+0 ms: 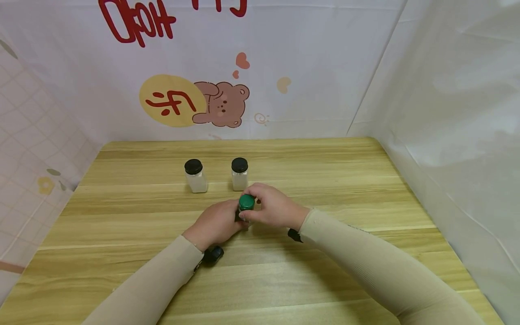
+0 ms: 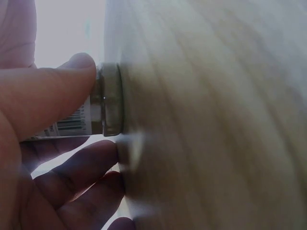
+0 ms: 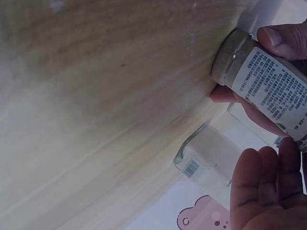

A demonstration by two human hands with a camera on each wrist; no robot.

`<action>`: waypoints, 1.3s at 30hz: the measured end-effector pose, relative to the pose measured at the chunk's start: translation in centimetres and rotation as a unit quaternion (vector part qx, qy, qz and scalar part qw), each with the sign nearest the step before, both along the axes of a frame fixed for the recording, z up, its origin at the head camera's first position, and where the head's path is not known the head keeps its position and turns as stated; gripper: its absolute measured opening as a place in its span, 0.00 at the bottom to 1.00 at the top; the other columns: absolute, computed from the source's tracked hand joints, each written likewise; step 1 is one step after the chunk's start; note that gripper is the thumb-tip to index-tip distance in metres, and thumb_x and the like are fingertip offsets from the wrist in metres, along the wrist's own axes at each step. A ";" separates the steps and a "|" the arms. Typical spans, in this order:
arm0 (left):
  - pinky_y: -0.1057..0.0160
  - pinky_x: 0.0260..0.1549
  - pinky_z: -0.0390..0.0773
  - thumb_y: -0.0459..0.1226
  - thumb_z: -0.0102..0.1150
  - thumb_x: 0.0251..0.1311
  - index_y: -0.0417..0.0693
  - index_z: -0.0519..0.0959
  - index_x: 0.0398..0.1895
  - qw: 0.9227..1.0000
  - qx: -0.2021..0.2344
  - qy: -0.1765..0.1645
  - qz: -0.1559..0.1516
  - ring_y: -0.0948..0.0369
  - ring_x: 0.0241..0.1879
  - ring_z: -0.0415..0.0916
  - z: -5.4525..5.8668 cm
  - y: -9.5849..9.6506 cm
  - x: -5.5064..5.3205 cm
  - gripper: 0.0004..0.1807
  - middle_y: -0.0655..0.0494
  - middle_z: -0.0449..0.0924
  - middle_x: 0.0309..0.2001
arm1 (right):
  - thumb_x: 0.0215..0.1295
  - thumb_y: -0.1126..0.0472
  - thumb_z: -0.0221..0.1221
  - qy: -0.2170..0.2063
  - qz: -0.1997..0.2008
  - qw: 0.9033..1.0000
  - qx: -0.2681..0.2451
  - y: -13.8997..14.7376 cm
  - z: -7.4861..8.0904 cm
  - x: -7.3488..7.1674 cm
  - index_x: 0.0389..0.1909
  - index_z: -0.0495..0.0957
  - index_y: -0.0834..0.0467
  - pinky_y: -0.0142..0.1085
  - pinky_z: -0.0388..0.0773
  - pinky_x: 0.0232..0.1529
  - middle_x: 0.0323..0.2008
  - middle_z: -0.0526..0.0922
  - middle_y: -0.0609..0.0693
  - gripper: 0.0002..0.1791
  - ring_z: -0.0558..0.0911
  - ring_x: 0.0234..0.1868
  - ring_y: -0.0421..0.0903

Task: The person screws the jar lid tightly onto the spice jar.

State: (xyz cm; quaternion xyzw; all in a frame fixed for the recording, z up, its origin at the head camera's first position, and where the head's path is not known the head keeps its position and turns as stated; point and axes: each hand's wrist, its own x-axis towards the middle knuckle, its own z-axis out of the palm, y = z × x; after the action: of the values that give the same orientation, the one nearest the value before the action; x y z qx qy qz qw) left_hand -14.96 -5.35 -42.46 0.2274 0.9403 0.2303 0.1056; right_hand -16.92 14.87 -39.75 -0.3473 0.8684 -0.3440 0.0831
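A small spice jar with a green cap [image 1: 246,201] stands between my two hands at the middle of the table. My left hand [image 1: 218,221] grips its body low down; in the left wrist view the thumb [image 2: 53,93] presses along the glass near the base [image 2: 112,99]. Printed text covers the label [image 3: 273,86], seen in the right wrist view. From the right, my right hand [image 1: 278,207] pinches the cap, with thumb and forefinger on opposite sides of it. The base sits right at the tabletop.
Two square clear jars with black lids, one at left [image 1: 197,180] and one at right [image 1: 239,178], stand behind my hands, filled with something whitish. The wooden table [image 1: 325,280] meets white cloth walls [image 1: 308,108] at the back and sides.
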 end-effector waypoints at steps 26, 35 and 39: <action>0.51 0.50 0.83 0.47 0.72 0.66 0.57 0.79 0.40 1.000 0.000 -0.013 0.010 0.61 0.42 0.81 0.0 -0.1 0.0 0.10 0.61 0.83 0.40 | 0.68 0.60 0.66 0.008 0.029 0.999 0.019 -0.1 0.1 -0.2 0.54 0.79 0.56 0.37 0.78 0.53 0.47 0.80 0.48 0.15 0.76 0.47 0.42; 0.51 0.50 0.83 0.47 0.72 0.65 0.57 0.80 0.42 1.000 -0.001 -0.008 0.008 0.60 0.42 0.81 -0.1 -0.1 0.0 0.11 0.60 0.83 0.41 | 0.68 0.62 0.65 0.008 0.028 0.999 0.027 -0.2 0.3 -0.1 0.53 0.78 0.56 0.36 0.77 0.53 0.46 0.79 0.48 0.15 0.76 0.47 0.42; 0.51 0.49 0.83 0.47 0.73 0.65 0.57 0.80 0.41 1.000 -0.001 -0.009 0.008 0.61 0.41 0.81 0.0 -0.1 0.0 0.11 0.60 0.83 0.40 | 0.67 0.62 0.65 0.010 0.030 0.999 0.030 -0.2 0.3 -0.2 0.54 0.78 0.56 0.37 0.78 0.54 0.47 0.79 0.49 0.16 0.76 0.48 0.42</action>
State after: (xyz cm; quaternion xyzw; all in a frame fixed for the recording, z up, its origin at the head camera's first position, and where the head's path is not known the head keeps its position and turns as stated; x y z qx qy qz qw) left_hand -14.99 -5.46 -42.51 0.2177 0.9413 0.2322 0.1125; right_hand -17.07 14.69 -39.44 -0.3745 0.8681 -0.3118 0.0949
